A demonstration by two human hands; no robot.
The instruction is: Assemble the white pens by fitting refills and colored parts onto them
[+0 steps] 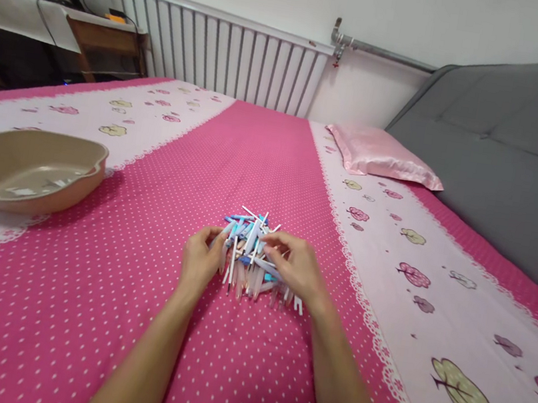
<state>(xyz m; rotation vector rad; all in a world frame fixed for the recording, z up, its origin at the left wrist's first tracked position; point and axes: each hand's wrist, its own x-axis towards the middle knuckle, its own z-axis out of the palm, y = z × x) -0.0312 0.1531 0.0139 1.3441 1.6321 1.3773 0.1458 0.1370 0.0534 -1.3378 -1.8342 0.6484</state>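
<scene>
Left hand (201, 260) half-curled at left edge of the heap of pen parts (251, 245), right hand (294, 264) bent over its right side, thumb and fingers partly apart; can't tell if either actually pinches a piece. Heap sits between the hands on the pink dotted sheet (227, 377): white sticks, blue and clear tubes, jumbled. Pieces look light, stiff, smooth, probably prone to rolling; thin sticks might bend, best taken mid-length between thumb and fingertip. Tan basin (75, 197) well apart at left, pink pillow (382, 154) farther off, right
</scene>
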